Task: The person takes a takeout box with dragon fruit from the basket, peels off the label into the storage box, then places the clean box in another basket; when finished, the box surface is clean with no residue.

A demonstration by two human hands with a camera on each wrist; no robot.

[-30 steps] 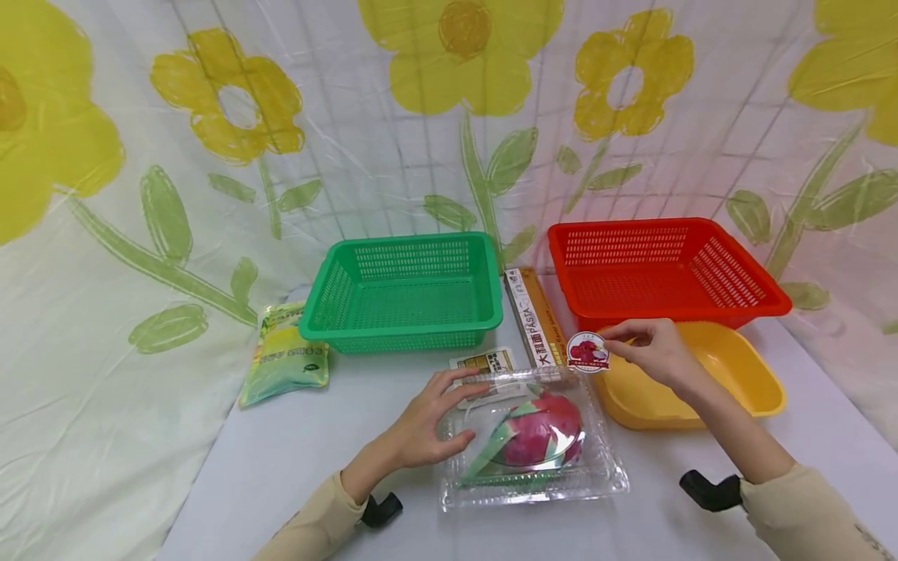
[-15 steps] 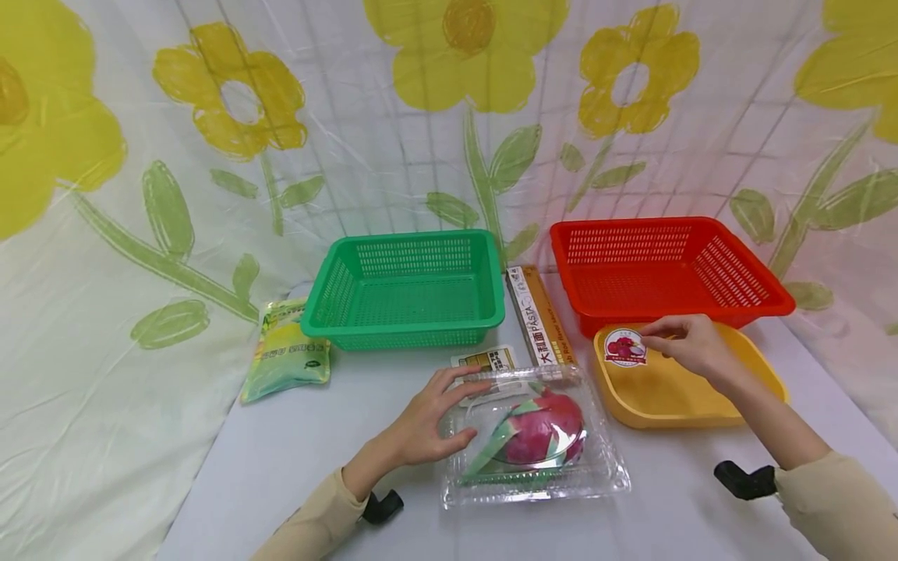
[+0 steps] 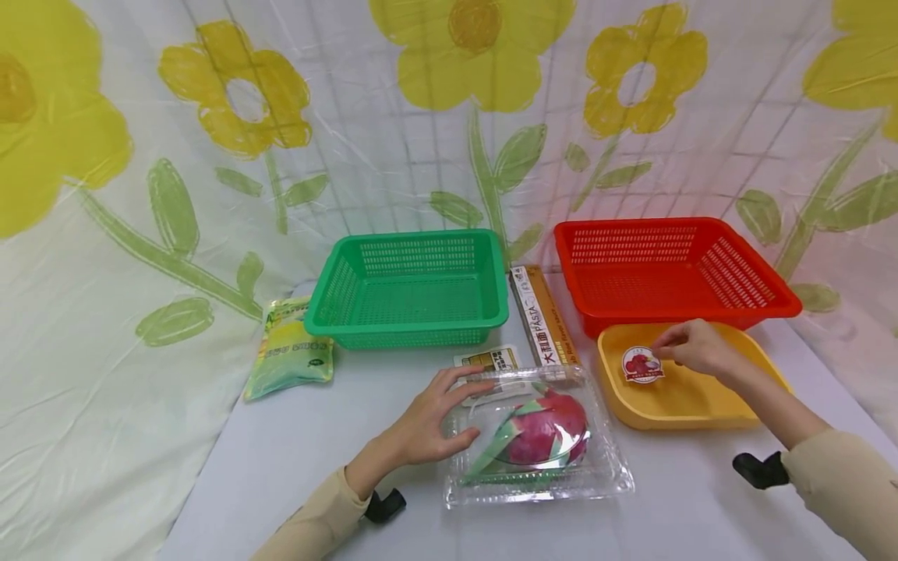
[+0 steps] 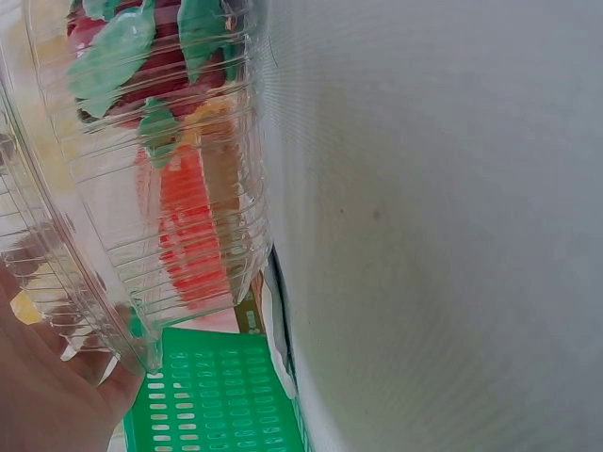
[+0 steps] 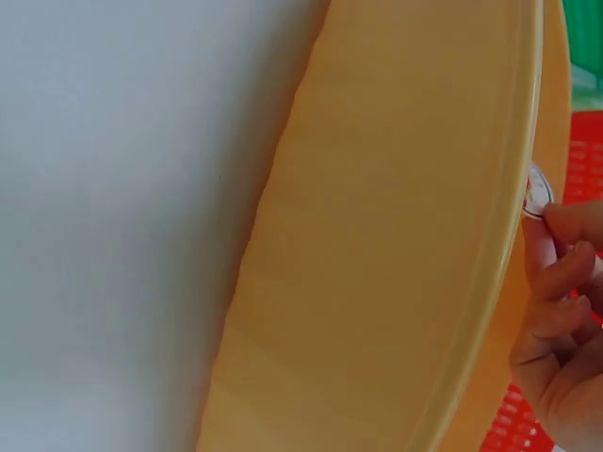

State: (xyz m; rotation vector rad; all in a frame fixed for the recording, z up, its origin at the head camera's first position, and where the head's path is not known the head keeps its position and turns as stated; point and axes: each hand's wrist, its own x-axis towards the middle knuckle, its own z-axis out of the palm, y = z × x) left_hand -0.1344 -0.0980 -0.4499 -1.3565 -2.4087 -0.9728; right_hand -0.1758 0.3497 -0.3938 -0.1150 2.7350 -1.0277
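Note:
My left hand [image 3: 431,425] rests with spread fingers at the left side of a clear plastic clamshell box [image 3: 547,494]. Inside the box lies a pink dragon fruit [image 3: 550,436] with green leaves. In the left wrist view, fingertips touch the edge of the box [image 4: 113,226]. My right hand [image 3: 705,351] pinches a round label [image 3: 641,365] printed with a dragon fruit picture, above the yellow tub [image 3: 684,421]. The tub's wall [image 5: 405,188] hides part of the label [image 5: 538,193] in the right wrist view.
A green basket [image 3: 414,336] and a red basket [image 3: 673,318] stand at the back. Between them lies a pasta box [image 3: 543,319]. A yellow-green packet [image 3: 291,351] sits at the left, and a printed card [image 3: 491,358] lies partly behind the clamshell box.
My right hand has carried the label rightward, from beside the clamshell box's far right corner to over the yellow tub. The left hand has stayed at the box.

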